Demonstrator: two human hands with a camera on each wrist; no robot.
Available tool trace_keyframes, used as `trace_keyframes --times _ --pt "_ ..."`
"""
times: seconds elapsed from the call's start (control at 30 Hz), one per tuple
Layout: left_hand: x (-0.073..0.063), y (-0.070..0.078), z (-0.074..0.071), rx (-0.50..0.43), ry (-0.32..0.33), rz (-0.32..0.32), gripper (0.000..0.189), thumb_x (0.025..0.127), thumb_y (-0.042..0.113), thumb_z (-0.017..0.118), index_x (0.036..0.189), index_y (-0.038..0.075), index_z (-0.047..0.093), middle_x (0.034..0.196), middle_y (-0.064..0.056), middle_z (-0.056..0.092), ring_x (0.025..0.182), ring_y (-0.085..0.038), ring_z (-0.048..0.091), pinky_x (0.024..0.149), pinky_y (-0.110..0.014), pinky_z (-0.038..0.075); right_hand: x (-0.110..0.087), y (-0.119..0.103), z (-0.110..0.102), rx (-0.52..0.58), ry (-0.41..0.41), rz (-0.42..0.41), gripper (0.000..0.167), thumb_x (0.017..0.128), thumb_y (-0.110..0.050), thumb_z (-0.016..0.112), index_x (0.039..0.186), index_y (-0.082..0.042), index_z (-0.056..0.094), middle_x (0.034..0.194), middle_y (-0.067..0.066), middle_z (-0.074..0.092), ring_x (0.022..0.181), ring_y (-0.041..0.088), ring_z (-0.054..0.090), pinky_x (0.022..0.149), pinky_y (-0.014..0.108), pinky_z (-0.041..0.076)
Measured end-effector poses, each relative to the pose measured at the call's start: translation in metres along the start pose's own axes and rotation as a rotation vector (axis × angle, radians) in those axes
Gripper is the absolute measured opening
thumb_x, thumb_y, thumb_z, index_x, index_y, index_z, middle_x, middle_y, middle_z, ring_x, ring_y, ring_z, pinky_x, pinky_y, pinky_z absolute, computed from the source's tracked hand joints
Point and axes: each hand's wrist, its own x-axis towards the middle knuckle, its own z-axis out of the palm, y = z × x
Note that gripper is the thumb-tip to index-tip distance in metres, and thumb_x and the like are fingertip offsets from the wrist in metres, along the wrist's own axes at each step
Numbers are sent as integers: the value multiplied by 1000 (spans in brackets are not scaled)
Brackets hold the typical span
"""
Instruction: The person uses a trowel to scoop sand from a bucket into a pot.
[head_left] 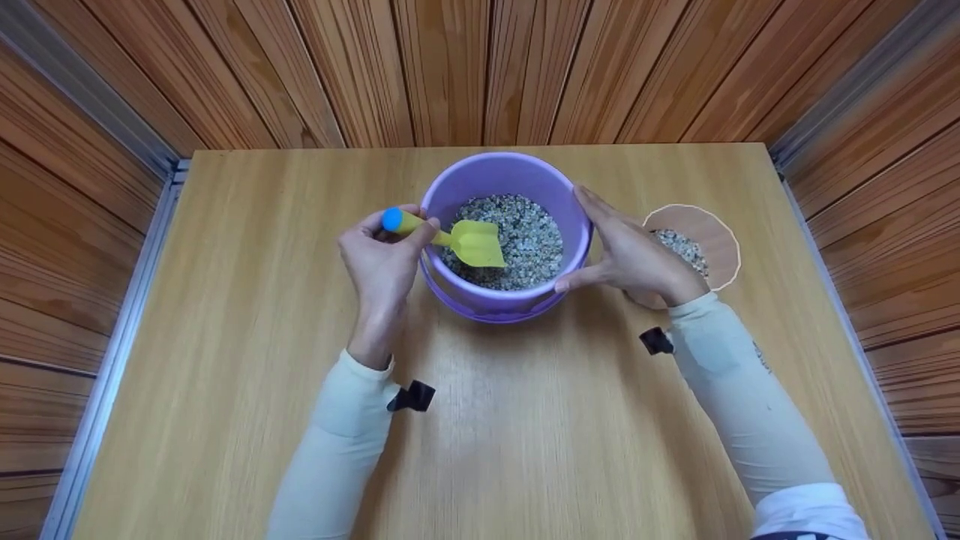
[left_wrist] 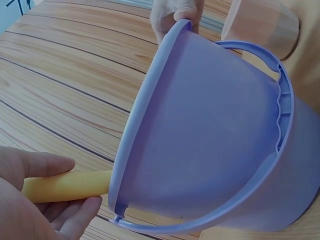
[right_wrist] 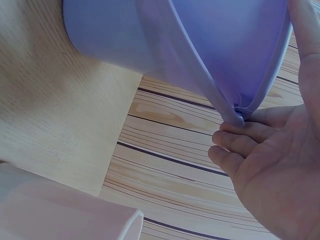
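Note:
A purple bucket stands on the table with small grey gravel inside. My left hand pinches the handle of a yellow toy shovel with a blue end, at the bucket's left rim. Its blade lies over the gravel, apparently without a load. In the left wrist view, thumb and fingers hold the yellow handle, while the bucket wall hides the blade. Against the bucket's right rim rests my right hand, thumb and fingers spread and nearly straight in the right wrist view.
Right of the bucket, partly behind my right hand, stands a pale pink cup with some gravel in it. The bucket's carrying handle hangs down its near side. Wood-patterned walls bound the table at the back and sides.

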Motion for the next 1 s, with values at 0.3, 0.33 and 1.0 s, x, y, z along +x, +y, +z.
trace_keyframes --times 0.3,0.33,1.0 --pt "-2 0 4 55 -17 87 21 76 -2 87 95 -3 77 91 -12 75 84 -20 74 76 -29 62 0 -2 2 5 -1 23 137 62 -35 98 162 -34 4 169 -7 0 153 13 1 125 39 6" --pt "-3 0 4 57 -15 90 22 76 -2 87 96 -3 77 91 -12 75 85 -20 74 76 -28 61 0 -3 2 15 -3 29 137 62 -35 98 162 -34 4 169 -8 -1 153 12 1 125 39 6" --pt "-7 0 15 227 -14 98 23 79 6 87 98 -1 77 91 -8 75 83 -17 74 76 -25 61 0 -1 1 -12 2 17 137 61 -42 96 161 -36 3 169 -8 0 153 13 3 125 40 8"
